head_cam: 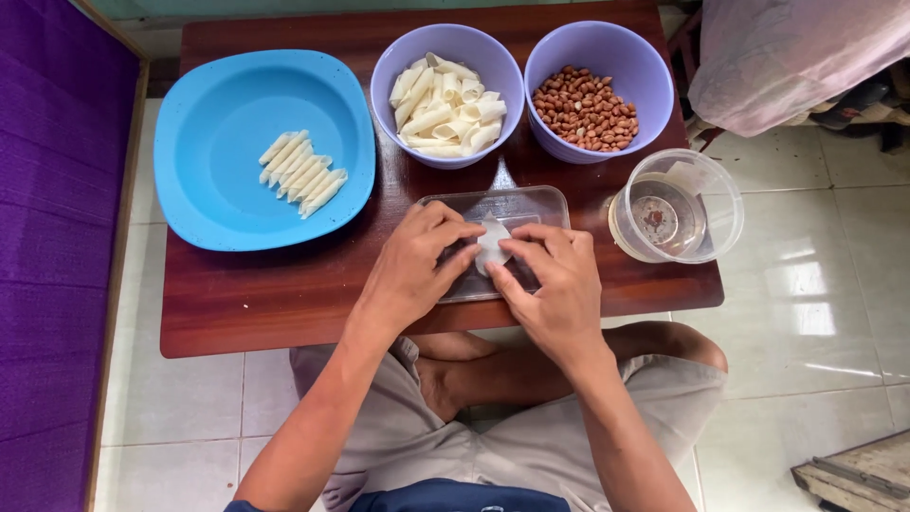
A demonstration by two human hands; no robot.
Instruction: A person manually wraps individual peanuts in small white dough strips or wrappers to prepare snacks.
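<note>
While both hands pinch a small white wrapper (492, 242) over the clear tray (531, 204), left hand (417, 270) and right hand (555, 280) fold it; seven finished rolls (303, 173) lie on the blue plate (204, 204) far left, many wrappers (445, 104) and peanuts (585, 109) remain beyond the fingers

Desk (284, 303): dark red-brown wood, smooth, semi-gloss. Plate (204, 204) at 10 o'clock: blue plastic, matt. Two bowls (607, 52) at 12 o'clock: lilac plastic, smooth. Tray (531, 204) at centre: clear plastic, glossy. Round container (706, 190) at 3 o'clock: transparent plastic. Wrapper sheet (493, 242): white, thin, matt. Floor (806, 313): glazed white tiles, reflective.
</note>
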